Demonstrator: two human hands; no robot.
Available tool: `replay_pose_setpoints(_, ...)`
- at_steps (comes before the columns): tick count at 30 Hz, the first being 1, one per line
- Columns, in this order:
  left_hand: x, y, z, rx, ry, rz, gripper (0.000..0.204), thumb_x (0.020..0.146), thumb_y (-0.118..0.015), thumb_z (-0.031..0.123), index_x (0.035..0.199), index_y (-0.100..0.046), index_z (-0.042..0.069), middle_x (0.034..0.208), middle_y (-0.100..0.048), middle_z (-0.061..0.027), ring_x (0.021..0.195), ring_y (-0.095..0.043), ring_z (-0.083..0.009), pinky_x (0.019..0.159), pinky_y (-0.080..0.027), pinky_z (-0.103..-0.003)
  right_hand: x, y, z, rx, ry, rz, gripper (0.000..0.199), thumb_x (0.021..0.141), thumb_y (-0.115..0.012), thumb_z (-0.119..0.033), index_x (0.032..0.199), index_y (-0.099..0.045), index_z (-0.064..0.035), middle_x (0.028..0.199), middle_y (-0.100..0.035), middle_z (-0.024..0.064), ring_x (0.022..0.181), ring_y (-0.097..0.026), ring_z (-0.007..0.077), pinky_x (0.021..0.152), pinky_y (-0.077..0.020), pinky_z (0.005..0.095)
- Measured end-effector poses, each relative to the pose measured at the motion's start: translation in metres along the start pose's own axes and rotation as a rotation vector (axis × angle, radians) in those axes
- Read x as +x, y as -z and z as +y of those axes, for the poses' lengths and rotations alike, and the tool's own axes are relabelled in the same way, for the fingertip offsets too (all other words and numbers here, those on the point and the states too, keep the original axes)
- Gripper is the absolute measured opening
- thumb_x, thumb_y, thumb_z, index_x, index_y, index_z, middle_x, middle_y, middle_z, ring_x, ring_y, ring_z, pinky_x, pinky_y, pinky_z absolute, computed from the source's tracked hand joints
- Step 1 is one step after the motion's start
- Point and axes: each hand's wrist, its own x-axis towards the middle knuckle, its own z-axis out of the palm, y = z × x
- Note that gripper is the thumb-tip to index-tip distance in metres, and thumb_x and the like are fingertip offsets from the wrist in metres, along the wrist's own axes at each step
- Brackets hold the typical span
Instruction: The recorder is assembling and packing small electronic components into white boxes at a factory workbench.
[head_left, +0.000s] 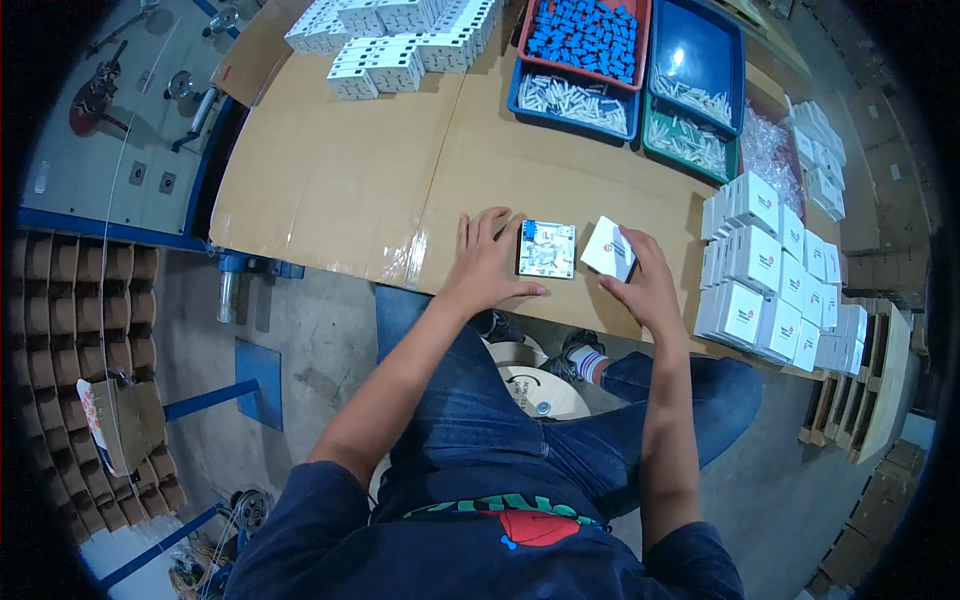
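Note:
A small square white unit (547, 249) with exposed inner parts and a blue piece at its upper left corner lies on the cardboard-covered table, near its front edge. My left hand (486, 265) rests just left of it, fingers spread and holding nothing. To the right, my right hand (645, 278) grips a flat white square cover (607, 250) between thumb and fingers. This cover is tilted and has a small printed mark on its face. A narrow gap separates it from the unit.
Trays stand at the back: a red tray (520, 52) of blue pieces, and blue (512, 100) and green (735, 165) trays of slim white pieces. White boxed stacks (750, 270) line the right. More white units (385, 72) stand back left. The table edge (330, 268) runs before my legs.

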Motion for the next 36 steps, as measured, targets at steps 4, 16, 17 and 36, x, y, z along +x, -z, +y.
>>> replay_pose_setpoints(4, 0.002, -0.012, 0.007, -0.002, 0.079, 0.051, 0.115, 0.058, -0.088, 0.07, 0.147, -0.048, 0.008, 0.145, -0.043, -0.0216, 0.142, -0.036, -0.0408, 0.123, -0.013, -0.065, -0.001, -0.007, -0.02, 0.16, 0.058, 0.03, 0.081, 0.071, -0.09, -0.016, 0.143, -0.055, -0.0047, 0.138, -0.056, 0.0172, 0.13, -0.055, 0.0367, 0.11, -0.046, 0.0422)
replay_pose_setpoints(16, -0.013, -0.028, 0.033, -1.596, 0.359, 0.134, 0.071, 0.096, -0.074, 0.008, 0.148, -0.026, 0.011, 0.13, -0.06, -0.0162, 0.121, -0.063, -0.0258, 0.1, -0.056, -0.041, 0.0, -0.017, -0.039, 0.475, 0.086, 0.066, 0.085, 0.074, -0.09, -0.018, 0.149, -0.052, -0.0036, 0.135, -0.054, 0.0145, 0.129, -0.055, 0.0292, 0.109, -0.0462, 0.0397)
replay_pose_setpoints(17, -0.013, -0.028, 0.025, -1.808, 0.381, -0.082, 0.058, 0.102, -0.065, 0.022, 0.147, -0.031, 0.011, 0.132, -0.06, -0.016, 0.122, -0.063, -0.0266, 0.102, -0.055, -0.042, 0.0, -0.018, -0.042, 0.49, 0.095, 0.081, 0.084, 0.073, -0.09, -0.018, 0.147, -0.053, -0.0036, 0.135, -0.054, 0.0145, 0.129, -0.055, 0.0291, 0.109, -0.046, 0.0398)
replay_pose_setpoints(36, -0.007, -0.012, 0.05, -2.554, 0.473, -0.534, 0.059, 0.11, -0.037, 0.045, 0.158, -0.038, 0.011, 0.157, -0.045, -0.0225, 0.14, -0.047, -0.0451, 0.113, -0.037, -0.07, -0.006, -0.017, -0.025, 1.339, -0.187, 0.085, 0.065, 0.097, -0.068, -0.035, 0.148, -0.049, 0.0007, 0.141, -0.056, 0.0204, 0.13, -0.056, 0.0299, 0.115, -0.0398, 0.0418)
